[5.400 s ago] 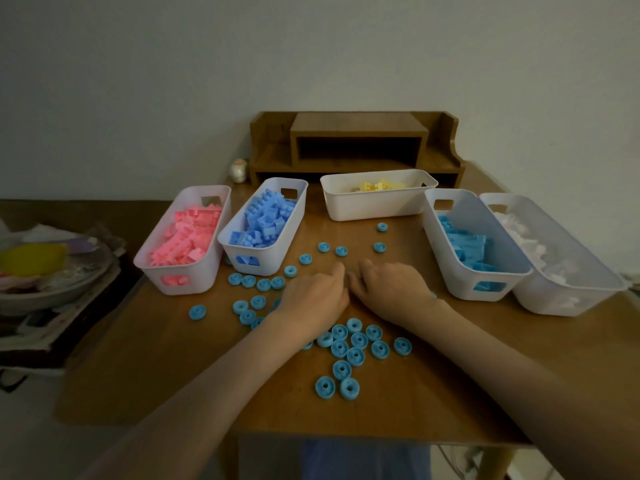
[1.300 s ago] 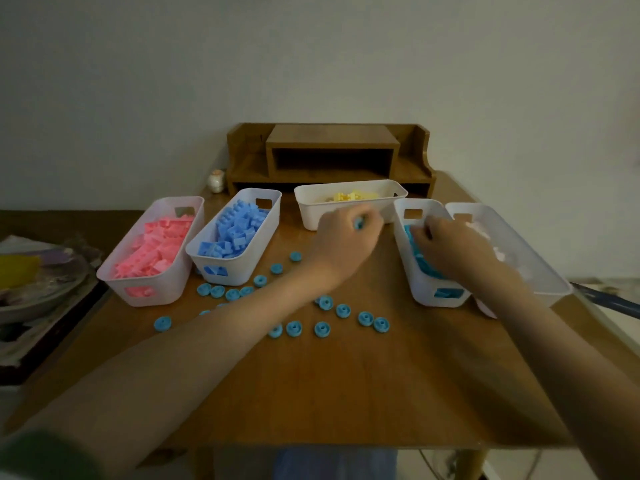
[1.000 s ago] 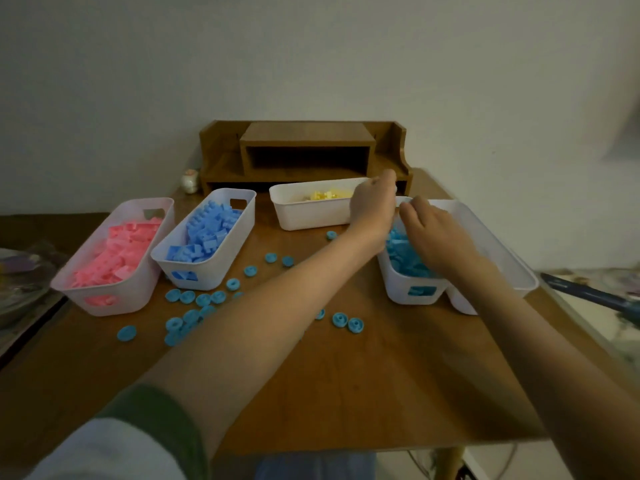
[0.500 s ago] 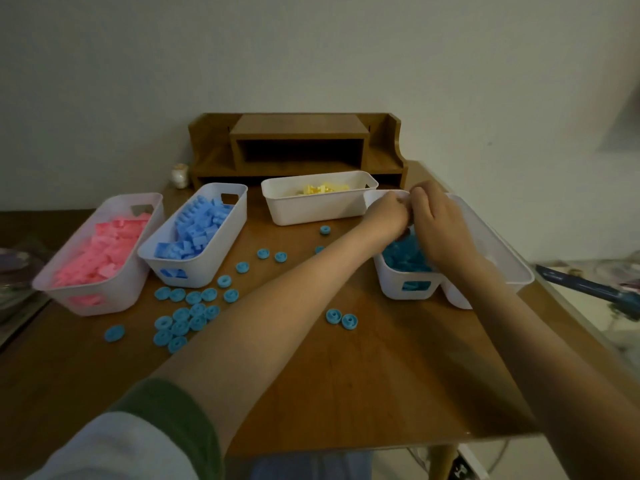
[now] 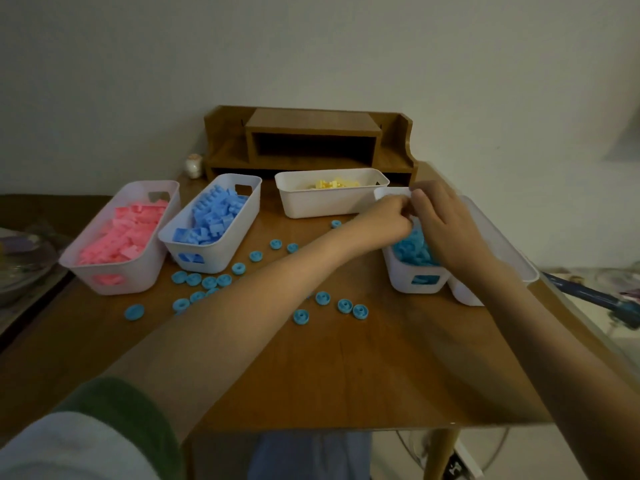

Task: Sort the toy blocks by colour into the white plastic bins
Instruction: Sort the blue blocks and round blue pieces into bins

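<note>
Five white bins stand on the wooden table: pink blocks (image 5: 121,237) in the left bin (image 5: 114,278), blue blocks (image 5: 214,216) in the second bin (image 5: 225,258), yellow blocks (image 5: 336,183) in the back bin (image 5: 322,202), turquoise pieces (image 5: 414,249) in the right bin (image 5: 405,280), and a mostly hidden bin (image 5: 464,296) at the far right. My left hand (image 5: 391,220) is curled over the turquoise bin's far end, its contents hidden. My right hand (image 5: 446,230) hovers over the same bin, fingers extended and touching the left fingertips. Several turquoise round pieces (image 5: 207,282) lie loose on the table.
A wooden desk shelf (image 5: 311,140) stands at the back, with a small jar (image 5: 194,165) at its left. More round pieces (image 5: 344,305) lie before the turquoise bin. Dishes (image 5: 17,265) sit off the table's left side; a blue object (image 5: 588,296) lies off the right.
Both hands gathered round pieces at the table's middle, then travelled right to the turquoise bin. Over the last half second they have stayed above its far end, fingertips together.
</note>
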